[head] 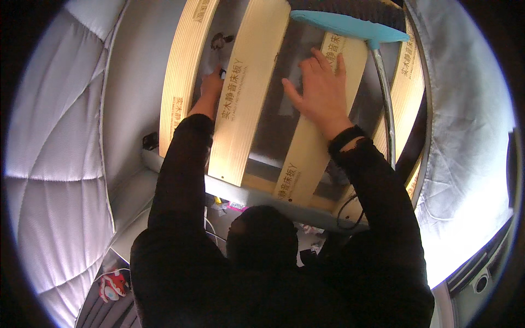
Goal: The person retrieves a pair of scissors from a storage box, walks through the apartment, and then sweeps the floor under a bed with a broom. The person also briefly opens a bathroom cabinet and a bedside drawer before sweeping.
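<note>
Wooden bed slats (251, 82) with printed writing lie across a bed frame before me. My left hand (212, 85) reaches down into the gap between two of them. The slat to its right hides part of its fingers, and a small dark and white thing shows beside them. I cannot tell whether the hand grips it. Above it in the same gap lies a small crumpled brownish thing (221, 41). My right hand (324, 92) is over another slat (305, 149), fingers spread and holding nothing. Whether its palm touches the wood is unclear.
A blue broom head (348, 26) with dark bristles lies across the slats at the top, its metal handle (385, 98) running down beside my right forearm. Quilted padding (61, 135) rises at left, grey fabric (463, 123) at right. A black cable loop (339, 219) hangs at the frame's edge rail (262, 201).
</note>
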A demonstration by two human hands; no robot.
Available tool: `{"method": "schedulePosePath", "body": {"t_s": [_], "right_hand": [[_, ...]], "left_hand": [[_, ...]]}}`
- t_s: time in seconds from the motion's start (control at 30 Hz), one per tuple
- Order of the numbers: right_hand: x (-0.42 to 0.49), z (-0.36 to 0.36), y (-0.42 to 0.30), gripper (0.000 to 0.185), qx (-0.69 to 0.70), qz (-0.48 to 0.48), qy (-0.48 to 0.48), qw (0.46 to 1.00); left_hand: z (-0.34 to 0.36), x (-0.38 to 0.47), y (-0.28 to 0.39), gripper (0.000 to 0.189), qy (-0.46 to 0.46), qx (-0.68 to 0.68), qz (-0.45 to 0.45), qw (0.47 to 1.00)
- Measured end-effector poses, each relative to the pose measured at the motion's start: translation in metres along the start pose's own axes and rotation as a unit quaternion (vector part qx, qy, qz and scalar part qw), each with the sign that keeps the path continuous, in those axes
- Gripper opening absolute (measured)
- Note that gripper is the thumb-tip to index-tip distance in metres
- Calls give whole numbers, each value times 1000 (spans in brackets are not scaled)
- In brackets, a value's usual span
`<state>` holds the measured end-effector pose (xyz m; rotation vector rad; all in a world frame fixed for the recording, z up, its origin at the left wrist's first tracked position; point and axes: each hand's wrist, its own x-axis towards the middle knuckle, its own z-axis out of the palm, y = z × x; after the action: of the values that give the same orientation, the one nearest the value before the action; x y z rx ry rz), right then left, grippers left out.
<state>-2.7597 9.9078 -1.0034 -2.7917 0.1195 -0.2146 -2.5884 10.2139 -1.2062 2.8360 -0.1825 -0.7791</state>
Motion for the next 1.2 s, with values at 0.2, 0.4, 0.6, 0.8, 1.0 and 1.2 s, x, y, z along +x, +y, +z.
{"method": "schedulePosePath", "body": {"t_s": [0.2,0.4,0.6,0.8,1.0,1.2], "right_hand": [[1,-1,0,47,11,-1,-3,1000],[1,0,0,47,1,-7,1,1000],[0,0,0,47,19,-7,14,1000],[0,0,0,46,13,-4,14,1000],[1,1,0,47,8,-4,4,1000],[0,1,0,47,9,2,-3,1000]], "left_hand": [[-20,-23,7,66,-9,-48,16,999],[-22,-32,42,71,17,-5,-71,997],[-30,-26,18,73,-4,-69,-6,998],[-11,-13,13,68,37,-24,12,999],[-21,-22,24,62,54,-28,9,998],[-22,-7,24,66,6,-26,0,1000]]}}
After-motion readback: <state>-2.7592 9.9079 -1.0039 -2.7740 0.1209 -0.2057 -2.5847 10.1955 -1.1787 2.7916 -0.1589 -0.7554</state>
